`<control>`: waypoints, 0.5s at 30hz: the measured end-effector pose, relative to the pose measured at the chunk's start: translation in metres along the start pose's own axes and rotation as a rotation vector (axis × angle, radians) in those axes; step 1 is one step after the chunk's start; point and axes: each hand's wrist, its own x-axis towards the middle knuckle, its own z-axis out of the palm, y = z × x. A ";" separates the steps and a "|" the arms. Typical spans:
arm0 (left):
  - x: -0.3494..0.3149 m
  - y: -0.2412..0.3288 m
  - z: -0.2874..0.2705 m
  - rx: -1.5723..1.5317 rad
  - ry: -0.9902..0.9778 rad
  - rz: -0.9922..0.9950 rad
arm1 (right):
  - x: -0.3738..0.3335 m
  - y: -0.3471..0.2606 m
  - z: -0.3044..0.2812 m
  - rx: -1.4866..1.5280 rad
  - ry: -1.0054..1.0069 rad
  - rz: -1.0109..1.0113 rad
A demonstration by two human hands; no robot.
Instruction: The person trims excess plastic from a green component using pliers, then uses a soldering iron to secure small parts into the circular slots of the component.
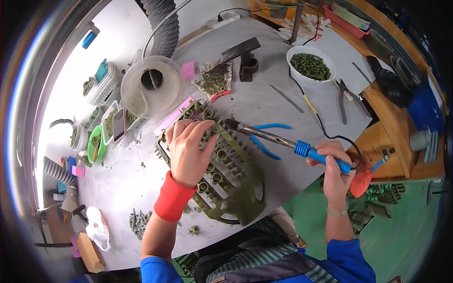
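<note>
One green frame, one soldering iron and two ribbed hoses show.

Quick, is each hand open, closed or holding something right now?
Left hand: on the green frame; can't tell whether it grips.
Right hand: closed around the blue-handled soldering iron.
</note>
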 end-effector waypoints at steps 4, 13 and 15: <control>0.004 0.000 0.008 0.051 -0.005 -0.006 | 0.003 0.007 0.001 0.019 -0.052 0.023; 0.006 -0.005 0.025 0.097 0.014 0.014 | 0.002 0.028 0.010 0.050 -0.103 0.031; 0.007 -0.006 0.028 0.094 0.011 0.024 | 0.001 0.031 0.010 0.056 -0.099 0.025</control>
